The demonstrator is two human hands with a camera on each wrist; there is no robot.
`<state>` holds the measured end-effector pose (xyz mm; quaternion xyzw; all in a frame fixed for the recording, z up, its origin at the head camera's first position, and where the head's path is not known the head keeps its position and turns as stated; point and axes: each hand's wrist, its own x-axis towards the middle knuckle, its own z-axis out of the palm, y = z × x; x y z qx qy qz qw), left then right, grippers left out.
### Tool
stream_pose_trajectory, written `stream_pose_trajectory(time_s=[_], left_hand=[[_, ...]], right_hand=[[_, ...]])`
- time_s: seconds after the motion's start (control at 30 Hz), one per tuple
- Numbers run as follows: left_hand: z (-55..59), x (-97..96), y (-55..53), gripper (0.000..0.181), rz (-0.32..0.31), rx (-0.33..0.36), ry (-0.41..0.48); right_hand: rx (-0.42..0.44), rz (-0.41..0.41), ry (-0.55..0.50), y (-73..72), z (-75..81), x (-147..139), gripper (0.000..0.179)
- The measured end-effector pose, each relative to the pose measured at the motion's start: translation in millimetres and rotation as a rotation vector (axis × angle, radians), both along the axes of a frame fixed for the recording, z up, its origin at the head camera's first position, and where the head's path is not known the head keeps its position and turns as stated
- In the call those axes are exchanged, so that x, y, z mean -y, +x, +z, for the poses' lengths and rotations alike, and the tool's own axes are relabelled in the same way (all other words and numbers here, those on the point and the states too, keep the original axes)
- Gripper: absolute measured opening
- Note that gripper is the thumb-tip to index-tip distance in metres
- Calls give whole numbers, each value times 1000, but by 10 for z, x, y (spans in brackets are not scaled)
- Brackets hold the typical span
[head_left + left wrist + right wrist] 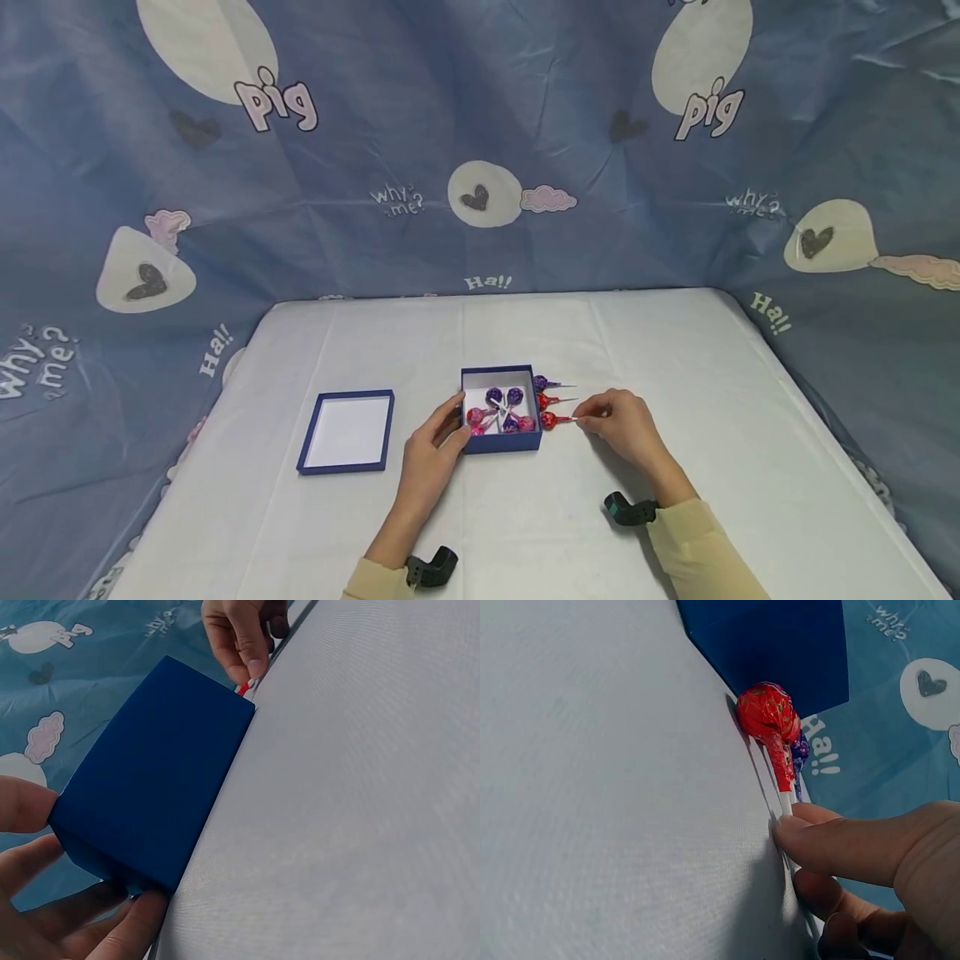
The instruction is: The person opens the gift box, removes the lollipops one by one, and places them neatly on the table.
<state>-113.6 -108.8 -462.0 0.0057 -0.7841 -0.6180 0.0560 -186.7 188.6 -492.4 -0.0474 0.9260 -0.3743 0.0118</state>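
A blue box (501, 442) with a white inside holds several wrapped lollipops, purple and pink, with their sticks crossing in the middle. My left hand (431, 458) grips the box by its left side, thumb near the front corner; the left wrist view shows the fingers (127, 930) against its blue wall. To the right of the box lie a purple lollipop (542, 383) and a red lollipop (545, 402). Nearest me, another red lollipop (767, 712) has its head close by the box wall. My right hand (618, 423) pinches its white stick between thumb and forefinger.
A square blue-rimmed lid (347, 432), white inside, lies to the left of the box. Both stand on a white-covered table (405, 342). A blue printed cloth (420, 125) hangs behind and along the sides.
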Motion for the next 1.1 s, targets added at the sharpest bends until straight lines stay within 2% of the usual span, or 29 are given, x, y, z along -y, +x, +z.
stream_pose_trajectory(time_s=[0.2, 0.3, 0.4, 0.53, 0.67, 0.97, 1.1], left_hand=[[-306, 38, -112, 48, 23, -18, 2], [-370, 45, -143, 48, 21, -41, 5], [-383, 48, -152, 48, 27, -62, 1], [-375, 61, -147, 48, 48, -54, -15], [-352, 66, -136, 48, 44, -42, -34], [-324, 51, -112, 50, 42, -38, -73], [-327, 46, -108, 50, 44, -41, -75]], right_hand=[[3, 26, 16, -16, -11, 0, 12], [5, 28, 18, -26, -3, -11, 13], [3, 33, 15, -38, 2, -14, 13], [30, 28, 7, -40, -5, -1, 12], [55, 8, 0, -22, -18, 7, 12], [44, 7, -5, -6, -18, 5, 11], [45, 26, -15, -12, 38, -18, 12]])
